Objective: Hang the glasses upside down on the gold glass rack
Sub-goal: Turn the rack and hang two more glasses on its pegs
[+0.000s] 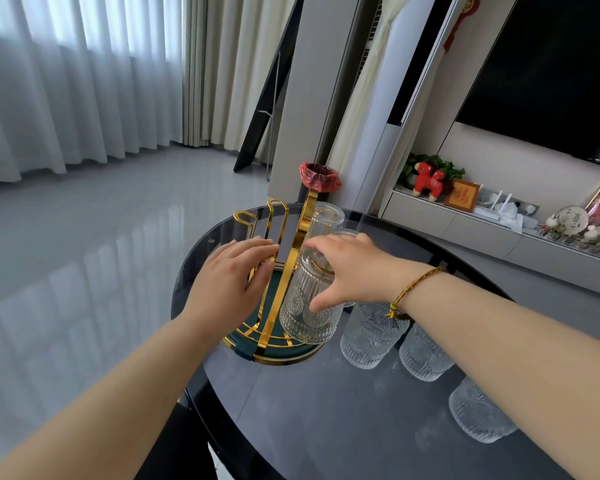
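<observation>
Grey floor [84,237] lies open left of the round dark table [326,410]; the rack [274,271] stands close to the table's far-left edge. Three glasses [371,337] stand upright at right, near the edge. Left hand [232,271], fingers spread flat, rests on the rack's arms. Right hand [347,268] grips a tilted, inverted glass [309,303] against the rack. Another glass [326,220] hangs behind.

This is a living room in a home. Long white curtains [66,81] hang by the window, a big black TV [551,71] is on the wall, and a red toy horse [429,180] sits on a low shelf [482,230].
</observation>
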Available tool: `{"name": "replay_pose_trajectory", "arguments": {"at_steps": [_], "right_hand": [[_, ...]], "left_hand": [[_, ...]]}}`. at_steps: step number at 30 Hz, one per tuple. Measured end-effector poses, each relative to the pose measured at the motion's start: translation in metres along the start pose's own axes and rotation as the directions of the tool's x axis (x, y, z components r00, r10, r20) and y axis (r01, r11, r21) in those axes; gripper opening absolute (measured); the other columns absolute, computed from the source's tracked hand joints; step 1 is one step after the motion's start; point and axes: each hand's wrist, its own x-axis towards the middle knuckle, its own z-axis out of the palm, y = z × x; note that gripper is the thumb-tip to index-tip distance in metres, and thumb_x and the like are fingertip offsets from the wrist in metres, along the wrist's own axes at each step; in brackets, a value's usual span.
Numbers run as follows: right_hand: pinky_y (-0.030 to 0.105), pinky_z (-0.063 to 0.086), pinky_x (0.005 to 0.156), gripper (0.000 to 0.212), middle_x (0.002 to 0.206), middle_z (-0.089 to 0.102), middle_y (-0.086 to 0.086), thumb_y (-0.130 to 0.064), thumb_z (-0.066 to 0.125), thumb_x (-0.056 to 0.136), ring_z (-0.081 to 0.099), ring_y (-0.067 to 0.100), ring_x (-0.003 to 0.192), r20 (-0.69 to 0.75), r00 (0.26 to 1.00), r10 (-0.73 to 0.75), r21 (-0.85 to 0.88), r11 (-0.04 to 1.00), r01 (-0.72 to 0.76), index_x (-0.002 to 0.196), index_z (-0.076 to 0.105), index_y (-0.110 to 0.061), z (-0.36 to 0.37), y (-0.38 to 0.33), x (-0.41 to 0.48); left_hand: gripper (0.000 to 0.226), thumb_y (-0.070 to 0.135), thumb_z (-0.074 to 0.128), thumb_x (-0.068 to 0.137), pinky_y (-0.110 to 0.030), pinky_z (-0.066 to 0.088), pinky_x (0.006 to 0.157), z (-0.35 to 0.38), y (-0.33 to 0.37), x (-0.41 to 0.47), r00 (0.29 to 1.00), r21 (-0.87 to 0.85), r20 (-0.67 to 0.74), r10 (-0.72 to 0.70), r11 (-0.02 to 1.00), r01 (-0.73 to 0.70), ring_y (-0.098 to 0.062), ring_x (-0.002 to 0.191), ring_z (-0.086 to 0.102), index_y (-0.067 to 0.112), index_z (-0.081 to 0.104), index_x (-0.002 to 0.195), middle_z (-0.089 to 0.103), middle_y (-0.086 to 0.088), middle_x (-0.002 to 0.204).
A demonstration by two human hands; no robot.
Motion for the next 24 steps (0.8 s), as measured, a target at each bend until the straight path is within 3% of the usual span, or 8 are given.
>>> {"name": "replay_pose_trajectory", "arguments": {"at_steps": [8,11,14,16,19,21,24], "right_hand": [[0.036,0.022,0.108,0.085,0.144,0.03,0.004,-0.038,0.07,0.066,0.024,0.022,0.132,-0.084,0.996,-0.028,0.197,0.979,0.045,0.135,0.023,-0.018,0.002,0.006,-0.015],[0.031,0.021,0.105,0.079,0.142,0.032,0.0,-0.036,0.07,0.067,0.023,0.018,0.13,-0.195,0.981,0.009,0.309,0.95,0.053,0.132,0.028,-0.022,0.003,0.016,-0.027],[0.023,0.018,0.101,0.074,0.142,0.031,-0.002,-0.036,0.068,0.069,0.022,0.014,0.129,-0.261,0.964,0.058,0.381,0.923,0.047,0.131,0.029,-0.024,0.009,0.028,-0.039],[0.019,0.015,0.096,0.072,0.143,0.029,-0.004,-0.035,0.066,0.071,0.021,0.011,0.129,-0.261,0.961,0.085,0.405,0.914,0.029,0.131,0.028,-0.025,0.016,0.035,-0.046],[0.018,0.015,0.097,0.071,0.144,0.027,-0.005,-0.035,0.065,0.073,0.021,0.009,0.13,-0.261,0.961,0.094,0.431,0.902,0.029,0.132,0.026,-0.027,0.024,0.041,-0.054],[0.021,0.014,0.101,0.072,0.147,0.022,-0.007,-0.037,0.063,0.075,0.018,0.009,0.133,-0.253,0.963,0.089,0.439,0.898,0.032,0.134,0.022,-0.031,0.028,0.043,-0.057],[0.028,0.013,0.107,0.074,0.15,0.015,-0.008,-0.041,0.06,0.075,0.012,0.01,0.136,-0.242,0.966,0.09,0.433,0.901,0.025,0.135,0.017,-0.034,0.034,0.043,-0.055]], "left_hand": [[0.031,0.02,0.042,0.091,-0.042,0.018,0.111,-0.008,-0.003,0.006,0.995,0.065,0.087,0.042,0.997,-0.048,-0.021,0.131,0.033,0.017,0.051,0.12,0.052,-0.003,0.132],[0.03,0.012,0.041,0.092,-0.038,0.028,0.105,-0.021,0.003,0.013,0.986,-0.004,0.121,0.111,0.994,-0.111,-0.024,0.125,0.041,0.014,0.051,0.12,0.053,-0.009,0.128],[0.033,0.01,0.038,0.09,-0.033,0.033,0.095,-0.038,0.02,0.034,0.956,0.017,0.106,0.273,0.961,-0.276,-0.018,0.113,0.047,0.013,0.05,0.121,0.054,-0.012,0.127],[0.039,0.007,0.039,0.09,-0.037,0.03,0.1,-0.043,0.034,0.057,0.918,0.15,0.186,0.35,0.913,-0.379,-0.021,0.12,0.042,0.019,0.043,0.127,0.047,-0.009,0.135],[0.052,0.007,0.044,0.088,-0.038,0.014,0.111,-0.041,0.045,0.091,0.841,0.382,0.422,0.339,0.775,-0.504,-0.02,0.136,0.023,0.029,0.029,0.133,0.03,0.0,0.147],[0.048,0.008,0.045,0.087,-0.035,0.009,0.113,-0.037,0.051,0.109,0.77,0.464,0.562,0.302,0.655,-0.596,-0.016,0.137,0.019,0.029,0.037,0.129,0.031,0.003,0.146],[0.041,0.006,0.048,0.085,-0.037,0.014,0.113,-0.032,0.064,0.123,0.705,0.533,0.696,0.136,0.559,-0.635,-0.016,0.135,0.023,0.026,0.049,0.121,0.039,0.003,0.142]]}}
